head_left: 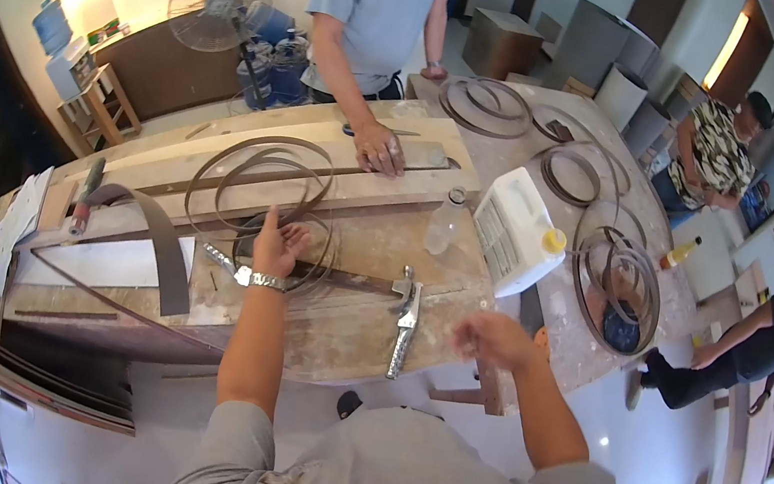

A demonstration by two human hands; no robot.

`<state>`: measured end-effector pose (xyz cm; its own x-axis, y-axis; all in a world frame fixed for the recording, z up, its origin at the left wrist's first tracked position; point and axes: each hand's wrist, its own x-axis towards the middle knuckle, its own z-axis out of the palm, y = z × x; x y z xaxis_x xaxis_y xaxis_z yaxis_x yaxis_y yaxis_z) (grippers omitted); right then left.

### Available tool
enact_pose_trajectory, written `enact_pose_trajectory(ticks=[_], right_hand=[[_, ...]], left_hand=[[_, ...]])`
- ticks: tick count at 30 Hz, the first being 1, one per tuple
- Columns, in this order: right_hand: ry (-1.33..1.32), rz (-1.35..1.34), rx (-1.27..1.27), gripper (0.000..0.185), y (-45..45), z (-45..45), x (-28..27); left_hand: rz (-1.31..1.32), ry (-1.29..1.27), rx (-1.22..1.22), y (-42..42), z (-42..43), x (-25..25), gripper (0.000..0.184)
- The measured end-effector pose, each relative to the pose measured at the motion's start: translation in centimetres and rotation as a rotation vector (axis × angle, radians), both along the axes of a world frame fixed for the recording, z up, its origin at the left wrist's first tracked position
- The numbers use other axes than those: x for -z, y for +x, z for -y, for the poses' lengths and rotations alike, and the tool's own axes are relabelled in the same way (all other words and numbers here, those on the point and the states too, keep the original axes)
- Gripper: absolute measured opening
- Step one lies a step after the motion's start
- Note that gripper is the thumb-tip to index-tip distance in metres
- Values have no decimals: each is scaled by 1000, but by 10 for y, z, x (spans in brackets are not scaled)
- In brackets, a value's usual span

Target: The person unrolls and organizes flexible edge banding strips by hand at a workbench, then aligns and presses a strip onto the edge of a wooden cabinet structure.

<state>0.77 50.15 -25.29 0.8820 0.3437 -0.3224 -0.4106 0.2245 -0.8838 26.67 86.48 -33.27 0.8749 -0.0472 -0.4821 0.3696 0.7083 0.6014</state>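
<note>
My left hand (pixel 280 243) is raised over the workbench (pixel 361 339), palm up with fingers apart and nothing in it, beside coils of brown edging strip (pixel 265 147). A silver watch is on that wrist. My right hand (pixel 491 340) hovers past the bench's near edge, fingers curled and blurred; whether it holds anything is hidden. Between the hands lies a hammer (pixel 403 321) with a silver-wrapped handle, its head near a dark strip. Behind it stand a clear bottle (pixel 446 221) and a white jug (pixel 515 232) with a yellow cap.
Across the bench a person in a grey shirt (pixel 373 12) rests a hand on wooden boards (pixel 159 145). More strip coils (pixel 619 279) lie at right. Another person (pixel 716 147) and a third person's leg (pixel 735 343) are farther right. A fan (pixel 217 2) stands behind.
</note>
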Motion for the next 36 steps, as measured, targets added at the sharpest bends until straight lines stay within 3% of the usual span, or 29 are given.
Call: enact_pose_trajectory(ticks=[4,9,12,15,18,21,24,30,33,36], right_hand=[[253,-175,326,41,-111,30,54],[167,-364,409,36,-179,26,77],[-78,-531,494,38,-208,35,102],[-511,-733,468,40,-257,60,164],[-844,-920,363,44,-346,86,228],[-798,-1039,439,36,-430,101,262],[-1025,-779,94,25,-479,130,290],[-631,-744,973,26,-527,150,324],[-655,-848,1057,36,-544,155,300],[-1001,-737,1160,47,-581,147,307]], left_hand=[[36,-56,103,18,-16,-4,51],[-42,-189,110,7,3,-20,46],[-8,-224,263,-38,7,-23,43],[82,-183,333,-111,41,-28,38],[161,-107,663,-192,70,-21,33],[193,-83,896,-261,107,-11,31],[93,-78,1036,-317,151,0,29],[149,94,1356,-396,260,-8,25],[188,173,1497,-425,315,-13,24],[246,200,1654,-449,365,-14,22]])
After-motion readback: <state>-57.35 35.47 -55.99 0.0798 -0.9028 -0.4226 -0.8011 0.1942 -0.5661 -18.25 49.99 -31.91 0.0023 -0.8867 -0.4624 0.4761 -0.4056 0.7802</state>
